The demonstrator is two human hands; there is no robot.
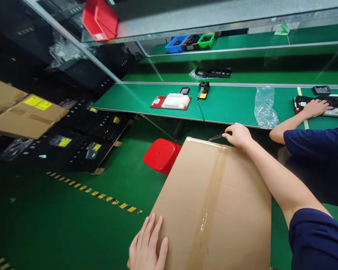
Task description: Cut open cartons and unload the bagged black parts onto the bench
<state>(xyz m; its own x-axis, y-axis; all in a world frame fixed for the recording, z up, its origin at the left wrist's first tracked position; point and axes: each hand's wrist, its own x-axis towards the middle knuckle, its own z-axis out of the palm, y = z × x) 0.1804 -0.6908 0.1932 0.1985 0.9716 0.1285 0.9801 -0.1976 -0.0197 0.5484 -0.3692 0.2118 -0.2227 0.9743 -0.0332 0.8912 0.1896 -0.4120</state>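
A large taped cardboard box [214, 202] fills the lower middle of the view. My left hand [148, 245] lies flat on its near left corner, fingers stretched out. My right hand [238, 135] is closed on a thin dark tool [216, 137] at the box's far edge, where the clear tape seam begins. The tool's tip points left along that edge.
A red stool [160, 154] stands behind the box. A green workbench [228, 108] carries a red tray with white parts [173, 101], a soldering station [203, 90] and a plastic bag [264, 107]. A co-worker's hand [315, 108] rests on a black part. Cardboard boxes [25, 116] sit left.
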